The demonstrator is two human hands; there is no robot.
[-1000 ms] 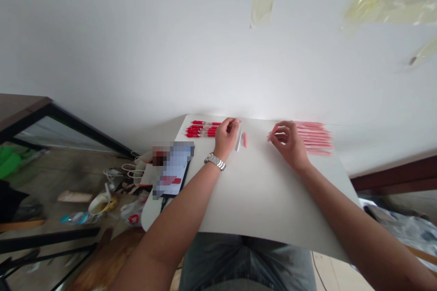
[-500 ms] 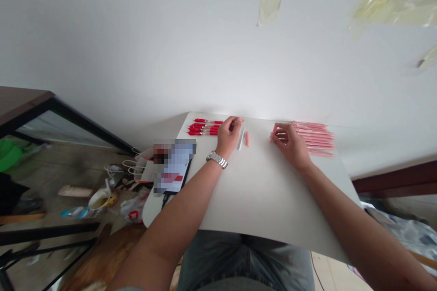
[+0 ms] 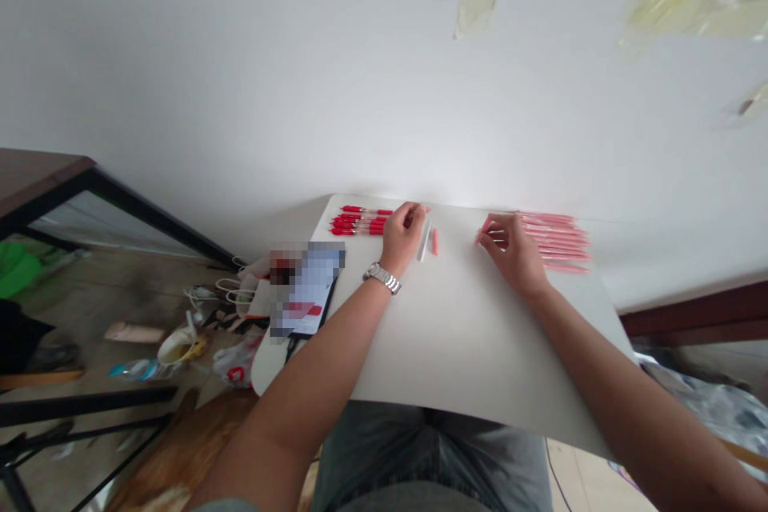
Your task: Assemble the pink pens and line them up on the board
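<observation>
My left hand (image 3: 404,237), with a metal-band watch (image 3: 382,278) at its wrist, has its fingers curled together at the table's back; what they hold is too small to tell. Close to its right lie a clear, whitish tube (image 3: 425,243) and a short pink grip-like piece (image 3: 435,242). Red pens (image 3: 360,222) lie in a row at its left, partly behind the hand. My right hand (image 3: 514,253) is closed in a pinch, a pinkish bit showing at the fingertips that I cannot make out. Beside it is a row of slim pink pens or tubes (image 3: 558,240).
A phone (image 3: 312,292) with a cable lies at the left edge of the white table (image 3: 456,352), which stands against the wall. On the floor at left are a cup (image 3: 176,346), a bottle (image 3: 135,370) and bags. A brown furry animal (image 3: 180,448) lies below.
Both hands stay nearly in place. The right fingers have shifted slightly; the pens, tube and pink piece lie as before.
</observation>
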